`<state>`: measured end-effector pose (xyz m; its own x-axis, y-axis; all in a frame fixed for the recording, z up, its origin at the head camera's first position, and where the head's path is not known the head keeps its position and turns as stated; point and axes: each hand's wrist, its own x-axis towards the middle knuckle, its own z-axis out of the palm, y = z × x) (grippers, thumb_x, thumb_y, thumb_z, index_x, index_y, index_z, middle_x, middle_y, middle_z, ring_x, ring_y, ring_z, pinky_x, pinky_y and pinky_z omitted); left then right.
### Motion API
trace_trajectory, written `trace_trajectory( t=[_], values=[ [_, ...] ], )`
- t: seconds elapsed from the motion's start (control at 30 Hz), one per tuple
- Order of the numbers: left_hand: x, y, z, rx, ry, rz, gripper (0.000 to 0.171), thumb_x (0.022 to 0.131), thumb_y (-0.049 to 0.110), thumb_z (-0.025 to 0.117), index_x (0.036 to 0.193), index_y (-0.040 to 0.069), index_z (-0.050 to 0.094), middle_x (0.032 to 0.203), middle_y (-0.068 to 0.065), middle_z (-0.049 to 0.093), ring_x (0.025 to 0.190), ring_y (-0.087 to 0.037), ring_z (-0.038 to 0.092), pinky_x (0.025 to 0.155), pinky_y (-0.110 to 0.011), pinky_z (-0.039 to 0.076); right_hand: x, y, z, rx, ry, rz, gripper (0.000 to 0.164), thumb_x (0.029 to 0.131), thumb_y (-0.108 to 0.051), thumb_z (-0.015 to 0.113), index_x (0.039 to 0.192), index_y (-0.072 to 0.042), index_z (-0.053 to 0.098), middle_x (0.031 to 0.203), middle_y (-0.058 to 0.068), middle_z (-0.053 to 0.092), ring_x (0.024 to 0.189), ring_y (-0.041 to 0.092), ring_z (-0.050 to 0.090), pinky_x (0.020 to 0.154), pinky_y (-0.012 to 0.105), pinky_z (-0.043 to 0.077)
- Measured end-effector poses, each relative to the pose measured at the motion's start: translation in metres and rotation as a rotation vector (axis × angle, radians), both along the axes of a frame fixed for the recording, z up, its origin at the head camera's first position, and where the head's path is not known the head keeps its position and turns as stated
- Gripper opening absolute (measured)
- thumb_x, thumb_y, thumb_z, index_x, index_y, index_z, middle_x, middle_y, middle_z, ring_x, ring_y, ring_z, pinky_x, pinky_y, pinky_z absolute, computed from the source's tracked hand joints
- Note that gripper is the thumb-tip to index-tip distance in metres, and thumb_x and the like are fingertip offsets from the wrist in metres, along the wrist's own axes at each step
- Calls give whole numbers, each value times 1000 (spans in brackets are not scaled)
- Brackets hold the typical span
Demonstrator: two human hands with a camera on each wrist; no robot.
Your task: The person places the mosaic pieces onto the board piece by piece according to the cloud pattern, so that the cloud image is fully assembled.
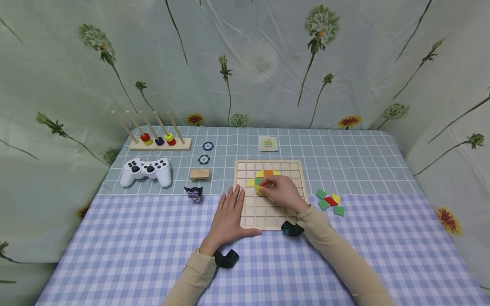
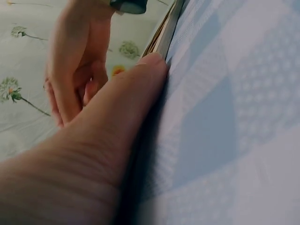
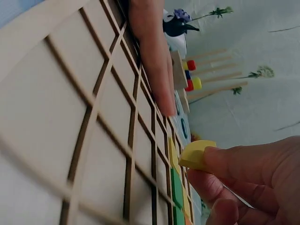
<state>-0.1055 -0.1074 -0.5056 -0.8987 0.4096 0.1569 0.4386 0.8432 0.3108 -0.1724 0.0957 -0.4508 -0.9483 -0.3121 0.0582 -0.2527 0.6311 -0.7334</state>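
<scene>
A light wooden grid board (image 1: 249, 212) lies on the table with coloured tiles in its upper cells, among them an orange tile (image 1: 268, 173), a green tile (image 1: 258, 181) and a yellow tile (image 1: 250, 182). Between thumb and fingertips, my right hand (image 1: 283, 193) pinches a yellow tile with one curved edge (image 3: 197, 153), just above the board beside the green tile. My left hand (image 1: 228, 216) rests flat along the board's left side, fingers straight, its thumb stretched along the near edge. The right hand covers part of the tile pattern in the head view.
Right of the board lie loose green tiles (image 1: 323, 204), a red tile (image 1: 330, 201) and a yellow tile (image 1: 336, 198). A pattern card (image 1: 269, 143) is behind it. Leftward are a wooden block (image 1: 200, 174), figurine (image 1: 194, 194), two chips (image 1: 204, 160), game controller (image 1: 146, 171) and peg stand (image 1: 160, 145).
</scene>
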Motion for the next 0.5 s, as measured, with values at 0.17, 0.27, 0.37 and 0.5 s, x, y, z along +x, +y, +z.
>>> trace_trajectory(
  t=[0.17,0.27,0.37,0.5],
  values=[
    [1,2,0,-16,-30,15,124,66,82,57,151,0,17,157,-16,9,143,-30,2,115,-43,1,-5,-11,-6,29,-20,-1,10,84,-20,73,89,-11,73,75,-6,63,70,12,57,64,30,47],
    [1,2,0,-21,-42,20,124,66,82,57,151,1,16,157,-15,8,143,-29,0,114,-41,-1,-6,-16,-8,44,-22,-8,10,84,-21,73,88,-12,73,74,-7,63,70,11,57,64,30,47],
    [0,2,0,-25,-36,21,124,66,82,57,151,2,15,157,-14,7,143,-28,-1,114,-41,-1,-8,-21,-9,47,-16,-12,9,84,-21,73,86,-13,72,74,-7,63,71,11,58,65,30,47],
    [0,1,0,-13,-12,12,124,66,81,58,150,0,17,157,-16,9,143,-30,2,114,-43,1,-8,-27,-10,58,2,-28,6,84,-19,73,85,-13,72,73,-7,63,71,10,58,66,30,48]
  ],
)
